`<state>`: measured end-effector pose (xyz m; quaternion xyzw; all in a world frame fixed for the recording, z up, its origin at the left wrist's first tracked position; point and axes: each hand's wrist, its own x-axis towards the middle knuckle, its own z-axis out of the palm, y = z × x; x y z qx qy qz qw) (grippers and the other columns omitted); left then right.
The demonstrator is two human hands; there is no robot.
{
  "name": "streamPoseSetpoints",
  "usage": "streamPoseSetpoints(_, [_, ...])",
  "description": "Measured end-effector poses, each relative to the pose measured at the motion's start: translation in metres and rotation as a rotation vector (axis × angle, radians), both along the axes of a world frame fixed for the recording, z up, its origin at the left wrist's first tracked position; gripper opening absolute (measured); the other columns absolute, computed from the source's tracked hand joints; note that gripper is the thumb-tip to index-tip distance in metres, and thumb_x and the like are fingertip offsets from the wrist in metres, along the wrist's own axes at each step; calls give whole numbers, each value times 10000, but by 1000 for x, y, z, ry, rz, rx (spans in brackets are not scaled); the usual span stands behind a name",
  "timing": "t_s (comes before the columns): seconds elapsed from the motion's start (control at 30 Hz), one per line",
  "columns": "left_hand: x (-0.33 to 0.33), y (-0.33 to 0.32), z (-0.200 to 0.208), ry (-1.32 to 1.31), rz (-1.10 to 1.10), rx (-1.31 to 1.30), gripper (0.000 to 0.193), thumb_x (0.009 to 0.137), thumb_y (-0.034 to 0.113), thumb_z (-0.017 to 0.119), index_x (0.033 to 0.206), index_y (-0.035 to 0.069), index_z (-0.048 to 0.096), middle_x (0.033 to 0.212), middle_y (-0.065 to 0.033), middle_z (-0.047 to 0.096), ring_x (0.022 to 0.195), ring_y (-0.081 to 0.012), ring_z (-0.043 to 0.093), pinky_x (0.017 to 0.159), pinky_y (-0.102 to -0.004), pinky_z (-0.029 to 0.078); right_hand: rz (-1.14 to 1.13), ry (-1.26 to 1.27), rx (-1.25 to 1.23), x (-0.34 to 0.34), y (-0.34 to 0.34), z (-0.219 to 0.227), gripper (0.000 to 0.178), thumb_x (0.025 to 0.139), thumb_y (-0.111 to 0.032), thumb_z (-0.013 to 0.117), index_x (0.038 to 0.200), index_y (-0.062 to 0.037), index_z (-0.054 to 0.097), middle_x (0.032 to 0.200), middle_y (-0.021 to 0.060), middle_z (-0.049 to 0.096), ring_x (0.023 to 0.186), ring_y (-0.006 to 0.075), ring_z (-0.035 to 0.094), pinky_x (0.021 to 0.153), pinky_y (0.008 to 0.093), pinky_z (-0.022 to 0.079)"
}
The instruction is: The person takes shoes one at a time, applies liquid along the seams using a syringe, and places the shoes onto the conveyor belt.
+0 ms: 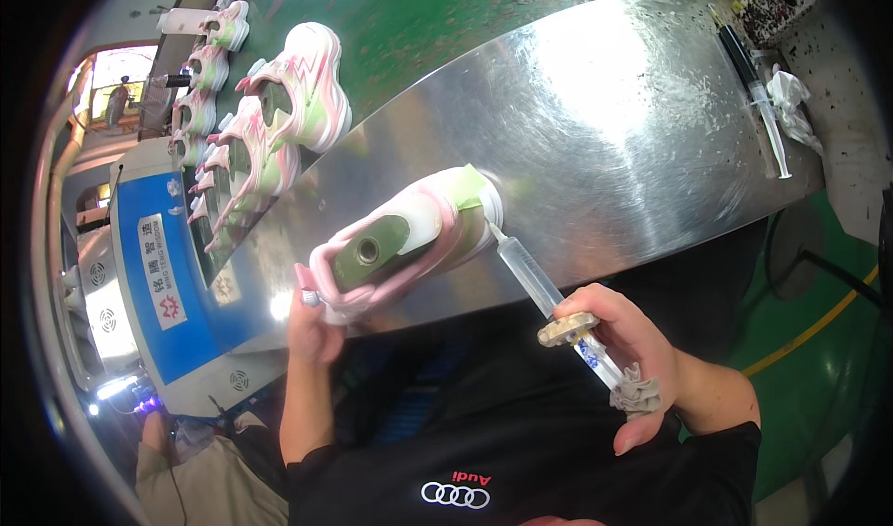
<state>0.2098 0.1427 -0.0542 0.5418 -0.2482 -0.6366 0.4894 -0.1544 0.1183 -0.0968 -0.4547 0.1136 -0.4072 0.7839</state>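
My left hand (pixel 314 329) grips one end of a pink, white and pale green sneaker (pixel 452 212), tilted over the metal table. An olive-green insert with a round metal-rimmed hole fills the sneaker's opening. My right hand (pixel 642 345) is closed around a clear syringe (pixel 532 278). The syringe's narrow tip meets or nearly meets the sneaker near its sole edge; I cannot tell whether they touch. Beige wrapping surrounds the syringe's flange, and a crumpled grey wad (pixel 636 392) covers its plunger end against my palm.
Similar sneakers (pixel 312 89) stand in rows at the far left. The shiny metal table (pixel 642 182) spans the middle. On its right lie a dark-filled syringe (pixel 752 89) and crumpled white tissue (pixel 791 103). A blue and white machine (pixel 163 275) is at left; another person's clothed leg (pixel 200 479) shows lower left.
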Motion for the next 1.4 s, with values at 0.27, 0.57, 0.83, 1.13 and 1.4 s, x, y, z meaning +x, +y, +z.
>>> streamPoseSetpoints(0.27, [-37,34,7,122,34,148,867,723,218,731,1365,-7,193,1323,-191,383,1199,-305,449,1026,-418,355,-77,77,-108,1,4,7,1072,531,-513,805,1309,30,306,1104,51,429,770,97,326,696,225,305])
streamPoseSetpoints(0.57, [-66,54,-4,453,-89,169,849,696,85,680,1372,-47,184,1345,-201,374,1240,-310,406,1049,-427,314,-85,102,-135,1,10,25,1082,520,-516,811,1297,48,314,1096,63,428,771,96,335,680,218,293])
streamPoseSetpoints(0.83, [-101,58,-18,689,-121,177,811,685,-8,644,1371,-32,212,1330,-172,410,1230,-296,420,1033,-418,330,144,235,-57,-14,13,61,1079,518,-471,838,1273,86,306,1131,125,427,978,185,466,838,287,377])
streamPoseSetpoints(1.13, [-134,34,-32,961,-363,255,690,672,-5,621,1312,18,362,1251,-150,487,1202,-292,441,1016,-432,344,208,395,-29,-49,25,120,1122,480,-523,831,1273,83,320,1142,142,439,1034,222,465,900,318,353])
streamPoseSetpoints(1.4, [-171,-4,-33,1047,-502,180,503,778,-58,590,1251,21,438,1197,-154,529,1117,-296,519,948,-445,437,-24,385,-176,-73,48,135,917,602,-556,754,1208,49,424,1067,173,532,843,199,522,703,278,388])
